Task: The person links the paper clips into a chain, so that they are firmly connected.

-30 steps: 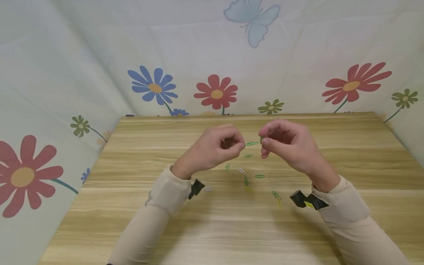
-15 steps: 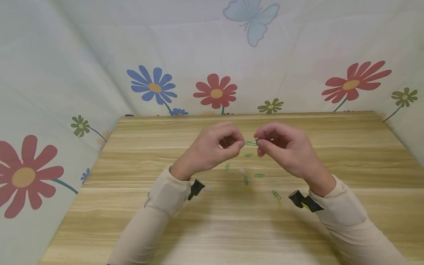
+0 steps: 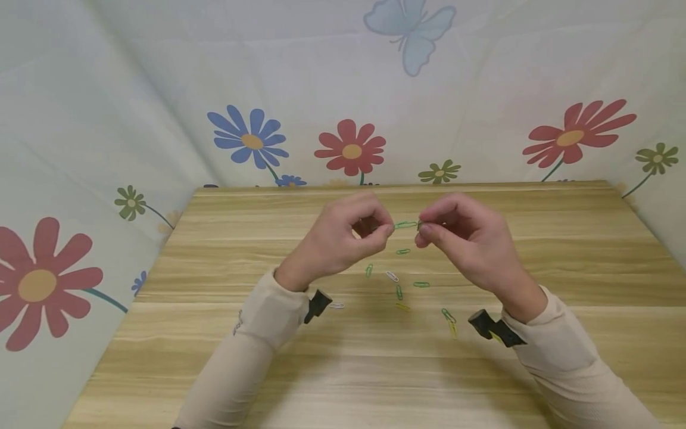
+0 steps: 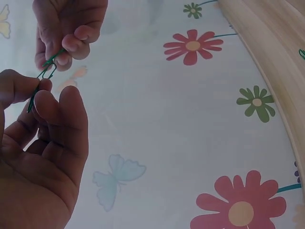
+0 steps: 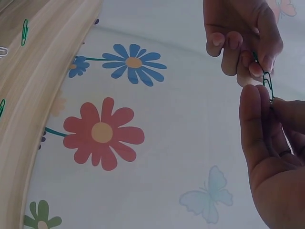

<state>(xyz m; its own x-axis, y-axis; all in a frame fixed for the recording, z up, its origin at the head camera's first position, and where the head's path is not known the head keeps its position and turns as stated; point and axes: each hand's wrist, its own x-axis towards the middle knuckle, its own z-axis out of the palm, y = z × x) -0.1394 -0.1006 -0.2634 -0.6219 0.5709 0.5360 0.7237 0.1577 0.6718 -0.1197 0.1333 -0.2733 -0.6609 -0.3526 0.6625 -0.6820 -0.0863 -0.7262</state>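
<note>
Green paper clips are held aloft, pinched at their nine o'clock by thumb and fingertips of the left hand, at three by those of the right hand; loose clips lie toward six o'clock on the table. Linking appears in hand; hooking cannot be confirmed; a fine threading turn is probably called for next.

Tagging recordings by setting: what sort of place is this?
Probably an indoor tabletop workspace, perhaps screened off for recording: a wood-grain table, a pale, cloth-like backdrop behind and beside it, printed with flowers and a butterfly, and scattered paper clips on top.
</note>
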